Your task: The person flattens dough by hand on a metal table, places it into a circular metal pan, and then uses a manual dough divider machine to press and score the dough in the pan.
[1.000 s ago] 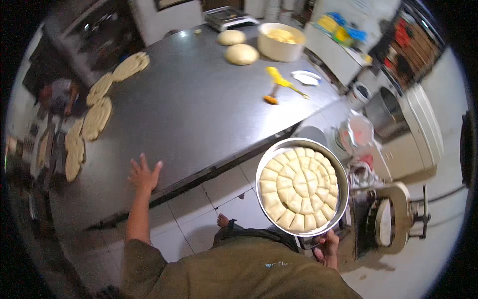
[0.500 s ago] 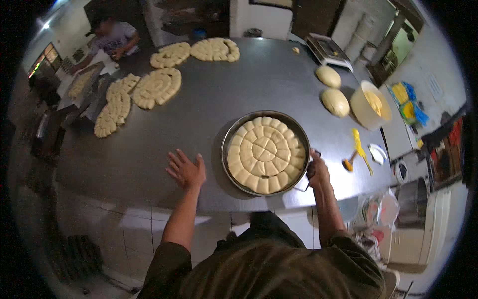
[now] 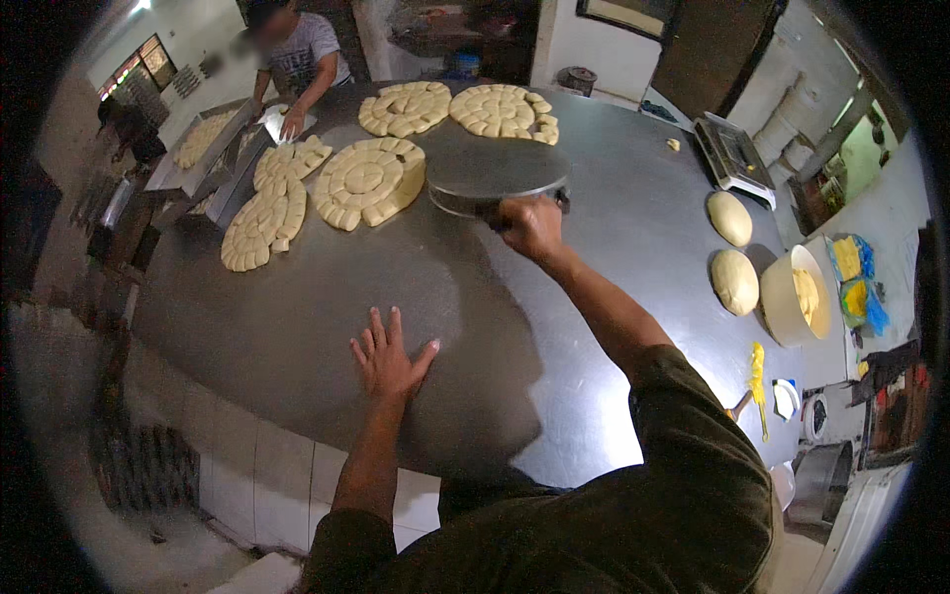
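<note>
Your right hand (image 3: 529,226) is closed around the near rim of a round metal pan (image 3: 498,173), which you hold turned bottom-up over the far half of the steel table (image 3: 297,307). All you see of the pan is its flat, dull grey underside and a shallow side wall with a rolled lip; whatever is under it is hidden, and you cannot tell whether its rim rests on the table or hangs just above it. Your left hand (image 3: 387,358) lies flat on the bare table close to you, fingers spread, well apart from the pan and holding nothing. Just left of the pan sits a round of pale dough pieces (image 3: 368,182), cut into rings of small wedges that touch one another, with a gap at its near edge. Beyond the pan lie two more such rounds (image 3: 455,107), side by side, and further left a long curved strip of the same pieces (image 3: 262,223). To your right, two smooth dough balls (image 3: 732,247) sit one behind the other, beside a cream bowl (image 3: 782,297). At the far left corner another person (image 3: 302,59) leans over metal trays (image 3: 213,158).
</note>
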The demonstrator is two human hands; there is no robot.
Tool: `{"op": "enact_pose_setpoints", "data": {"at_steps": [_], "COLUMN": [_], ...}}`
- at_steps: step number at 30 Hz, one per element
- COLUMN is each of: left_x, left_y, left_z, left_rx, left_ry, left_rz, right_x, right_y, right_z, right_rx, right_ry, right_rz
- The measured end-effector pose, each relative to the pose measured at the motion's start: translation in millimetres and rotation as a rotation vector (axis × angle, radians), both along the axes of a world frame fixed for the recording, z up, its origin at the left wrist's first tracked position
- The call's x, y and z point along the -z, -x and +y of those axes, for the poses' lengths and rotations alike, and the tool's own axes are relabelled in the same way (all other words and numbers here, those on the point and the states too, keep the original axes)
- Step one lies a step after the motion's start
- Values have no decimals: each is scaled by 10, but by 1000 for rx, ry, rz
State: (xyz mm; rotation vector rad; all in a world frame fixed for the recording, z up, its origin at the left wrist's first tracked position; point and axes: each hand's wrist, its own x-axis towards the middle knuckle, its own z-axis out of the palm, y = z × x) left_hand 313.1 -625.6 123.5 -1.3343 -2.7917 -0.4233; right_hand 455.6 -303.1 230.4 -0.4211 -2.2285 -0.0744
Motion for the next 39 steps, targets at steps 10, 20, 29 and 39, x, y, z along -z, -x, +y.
{"op": "enact_pose_setpoints", "data": {"at_steps": [10, 20, 29, 39], "left_x": [80, -38, 42, -125], "left_y": [599, 929, 874, 826], "left_z": [672, 838, 839, 817], "left_rx": [3, 3, 48, 28], "left_ry": [-51, 33, 12, 107], "left_rz": [-11, 25, 11, -63], "right_x": [1161, 1155, -160, 185], "right_y": [591, 812, 840, -782], "right_z": [106, -356, 518, 1085], "right_rx": [379, 392, 553, 262], "right_ry": [-79, 229, 164, 918], "right_rz": [-323, -457, -236, 923]}}
